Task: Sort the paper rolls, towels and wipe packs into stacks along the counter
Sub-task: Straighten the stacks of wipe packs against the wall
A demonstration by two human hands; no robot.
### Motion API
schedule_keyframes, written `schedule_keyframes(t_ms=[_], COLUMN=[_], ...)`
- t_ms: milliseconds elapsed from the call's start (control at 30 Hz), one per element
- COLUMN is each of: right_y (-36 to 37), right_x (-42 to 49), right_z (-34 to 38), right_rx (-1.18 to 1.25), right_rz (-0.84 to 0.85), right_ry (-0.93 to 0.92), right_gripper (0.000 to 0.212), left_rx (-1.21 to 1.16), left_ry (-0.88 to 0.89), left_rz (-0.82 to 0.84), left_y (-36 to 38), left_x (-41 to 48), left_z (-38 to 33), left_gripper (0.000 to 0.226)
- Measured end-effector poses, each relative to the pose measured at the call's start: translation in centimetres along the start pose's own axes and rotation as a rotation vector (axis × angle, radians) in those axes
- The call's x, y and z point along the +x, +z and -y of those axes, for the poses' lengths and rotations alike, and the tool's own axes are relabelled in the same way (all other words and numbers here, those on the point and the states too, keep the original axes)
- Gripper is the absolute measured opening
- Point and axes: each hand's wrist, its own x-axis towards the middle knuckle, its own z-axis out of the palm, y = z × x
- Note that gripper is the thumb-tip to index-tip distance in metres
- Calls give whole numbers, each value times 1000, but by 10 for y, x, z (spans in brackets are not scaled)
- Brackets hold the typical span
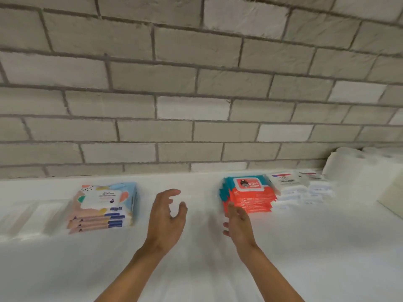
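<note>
On the white counter (196, 247) lie three stacks of wipe packs. A pastel-patterned stack (101, 207) is left of centre. A red and teal stack (247, 194) is right of centre, with a white-packed stack (298, 189) beside it. White paper rolls (349, 166) stand at the far right against the wall. My left hand (166, 216) hovers empty between the pastel and red stacks, fingers loosely curved. My right hand (237, 223) is empty, fingers relaxed, just in front of the red stack's near left corner.
A grey brick wall (196, 83) runs along the back of the counter. Folded white towels (28, 219) lie at the far left. A pale box-like object (392, 192) sits at the right edge.
</note>
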Motion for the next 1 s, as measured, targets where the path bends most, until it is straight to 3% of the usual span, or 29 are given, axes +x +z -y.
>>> schedule_keyframes(t_ms=[133, 233, 300, 400, 533, 700, 867, 1000], right_y=[-54, -84, -99, -110, -117, -114, -105, -99], right_x=[22, 47, 65, 80, 99, 119, 135, 145], right_z=[-2, -11, -15, -2, 6, 0, -7, -11], right_rx=[43, 37, 43, 131, 304, 377, 387, 241], right_rz=[-129, -184, -168, -110, 44, 107, 98, 55], right_ry=[26, 103, 133, 171, 209, 271, 296, 265], right_gripper=[43, 104, 119, 96, 48, 45, 23, 30], left_rx=[-21, -35, -8, -1, -99, -9, 97, 91], left_ry=[-175, -315, -380, -465, -532, -572, -517, -493], left_rz=[74, 136, 192, 263, 267, 211, 150, 148], left_y=[65, 105, 128, 158, 189, 216, 227, 227], left_x=[-2, 2, 6, 13, 27, 44, 50, 52], left_z=[-19, -37, -49, -63, -65, -51, -30, -27], left_gripper=[33, 45, 56, 67, 68, 73, 73, 68])
